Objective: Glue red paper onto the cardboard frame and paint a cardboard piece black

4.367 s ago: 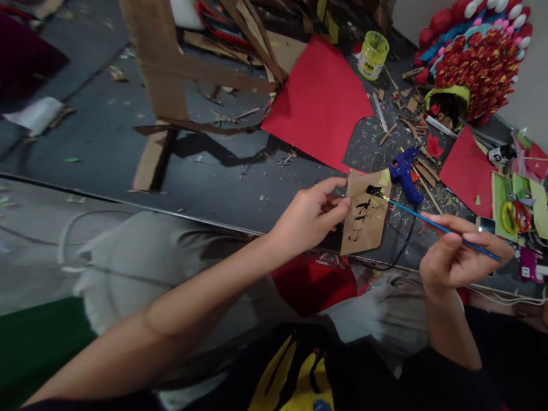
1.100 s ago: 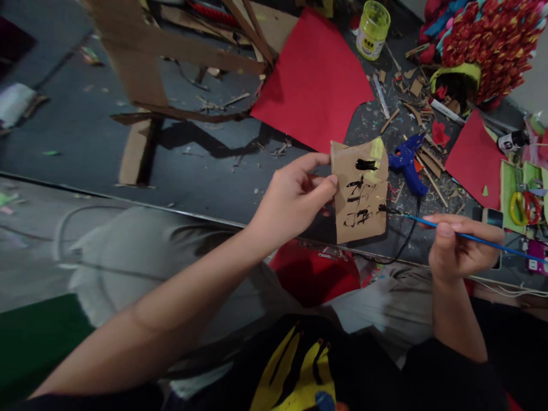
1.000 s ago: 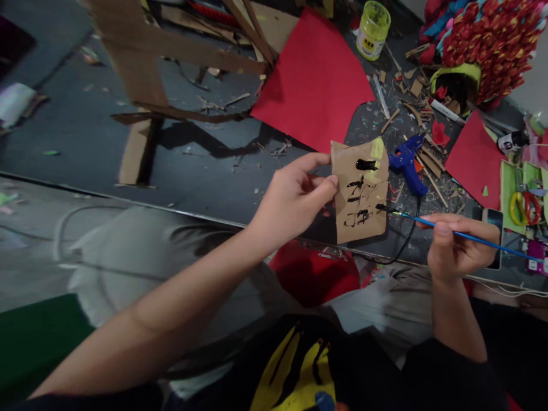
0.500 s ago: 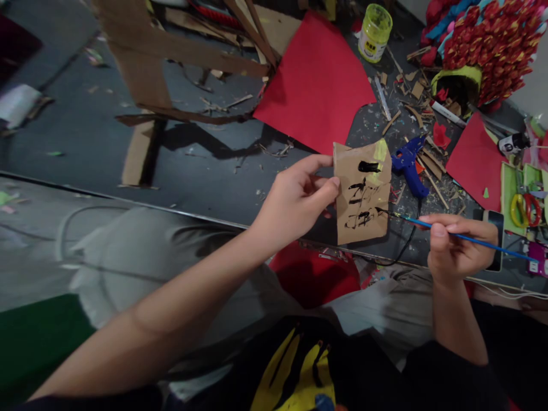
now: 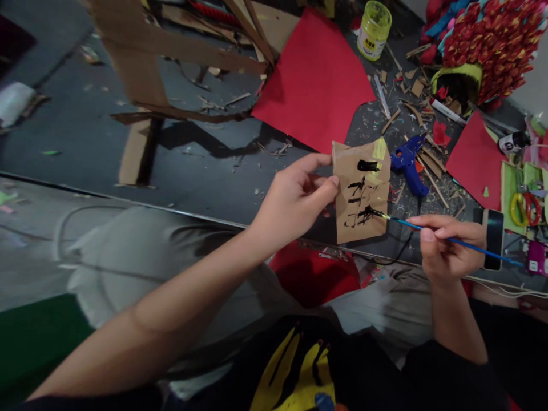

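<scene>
A small piece of brown cardboard [image 5: 349,165] bears black painted strokes and a yellow smear at its top right corner. My left hand [image 5: 297,194] grips its left edge, thumb on top and fingers behind. In my right hand [image 5: 454,245] a thin blue paintbrush [image 5: 462,243] is pinched between thumb and fingers. The brush's dark tip touches the lower black marks on the cardboard. Just beyond the cardboard's right edge lies a blue glue gun [image 5: 410,164].
Red paper [image 5: 314,80] lies behind the cardboard, with a yellow-rimmed jar [image 5: 374,31] farther back. A cut cardboard frame [image 5: 192,48] stands at left. Scraps litter the table's right side. A phone [image 5: 494,238] lies by the right hand, near scissors [image 5: 524,210].
My right hand has moved left with the paintbrush, and its tip has shifted left across the lower marks, which look darker. My left hand stays on the cardboard.
</scene>
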